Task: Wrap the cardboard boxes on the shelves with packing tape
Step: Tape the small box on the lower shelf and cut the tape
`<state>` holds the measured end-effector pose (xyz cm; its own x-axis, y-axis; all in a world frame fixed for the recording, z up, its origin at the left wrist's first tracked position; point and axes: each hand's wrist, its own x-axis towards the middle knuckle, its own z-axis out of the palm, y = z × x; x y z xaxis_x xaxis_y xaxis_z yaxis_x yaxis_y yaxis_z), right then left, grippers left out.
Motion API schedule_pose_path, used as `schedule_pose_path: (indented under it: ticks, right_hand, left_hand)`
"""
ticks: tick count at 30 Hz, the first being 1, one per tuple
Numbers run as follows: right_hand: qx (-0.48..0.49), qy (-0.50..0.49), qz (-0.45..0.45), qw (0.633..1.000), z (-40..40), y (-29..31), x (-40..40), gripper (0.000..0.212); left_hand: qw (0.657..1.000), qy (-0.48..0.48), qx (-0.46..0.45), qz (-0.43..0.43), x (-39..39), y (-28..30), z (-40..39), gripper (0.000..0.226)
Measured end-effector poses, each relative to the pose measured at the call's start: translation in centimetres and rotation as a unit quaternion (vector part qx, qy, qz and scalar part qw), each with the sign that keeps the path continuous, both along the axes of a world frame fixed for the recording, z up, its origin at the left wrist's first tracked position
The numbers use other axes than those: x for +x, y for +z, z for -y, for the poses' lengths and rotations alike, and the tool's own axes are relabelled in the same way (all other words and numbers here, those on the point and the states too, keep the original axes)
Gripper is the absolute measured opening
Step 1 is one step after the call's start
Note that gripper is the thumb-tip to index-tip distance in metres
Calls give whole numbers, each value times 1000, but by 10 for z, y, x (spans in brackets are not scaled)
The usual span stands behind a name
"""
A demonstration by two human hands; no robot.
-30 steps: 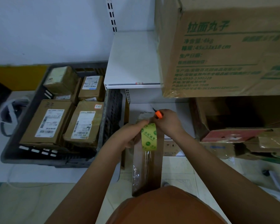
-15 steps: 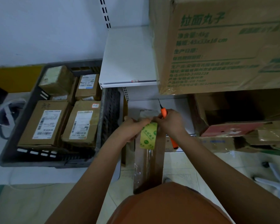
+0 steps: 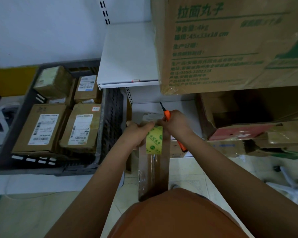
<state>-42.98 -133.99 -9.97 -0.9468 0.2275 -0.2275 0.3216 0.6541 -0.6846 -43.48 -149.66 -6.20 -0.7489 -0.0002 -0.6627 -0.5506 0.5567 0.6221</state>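
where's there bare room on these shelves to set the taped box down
The upper white shelf is bare between the wall upright and the big printed carton. A strip of lower shelf shows just beyond the hands. The grey crate is packed with labelled parcels, and the lower right is jammed with open cartons.

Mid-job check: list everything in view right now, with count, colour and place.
Tape roll: one, yellow-green, on the narrow box at centre.
Narrow box: one, brown, upright against the body.
Utility knife: one, orange, in the right grip.
Large carton: one, brown with green print, upper shelf.
Shelf: white, centre top.
Crate: one, grey, left.
Labelled parcels: at least four, brown, in crate.
Opened cartons: brown, lower right.
Left hand: holds the tape roll.
Right hand: grips the knife.
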Motion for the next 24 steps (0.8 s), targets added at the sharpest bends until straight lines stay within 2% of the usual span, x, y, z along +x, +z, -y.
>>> schedule_pose_path:
  ticks: [3,4,7,9,12,13,16,19,21,24]
  right_hand:
    - [15,-6,29,999,-7,3,-1,58]
    - [22,11,6,1000,-8,3,-1,57]
    - [87,163,-97,978,-7,5,1,25]
    - [41,208,-97,972,-8,7,2,16]
    - [-102,179,-40,978,-16,9,-1,17]
    - [-90,190,-37,977,-18,8,-3,17]
    - [33,241,-43,969,-13,6,-12,19]
    - [113,235,-36,965,-6,-1,-19,23]
    - [132,197,-30,971,-4,-3,-24,21]
    - [174,124,-41,976,1,-1,-39,17]
  left_hand:
    - [1000,25,12,-5,2,-7,2,91]
    - [999,33,19,-6,3,-8,3,94]
    - [999,43,23,-11,7,-8,1,108]
    - [999,33,-3,-31,10,-6,1,105]
    - [986,-7,-121,-112,15,-11,5,92]
    - [983,-17,-128,-128,17,-13,6,83]
    - [995,-11,-32,-96,24,-14,0,57]
    - [991,37,130,9,33,-10,-9,60]
    - [982,35,186,-6,37,-12,-10,54]
    - [975,49,209,-59,36,-9,-6,40]
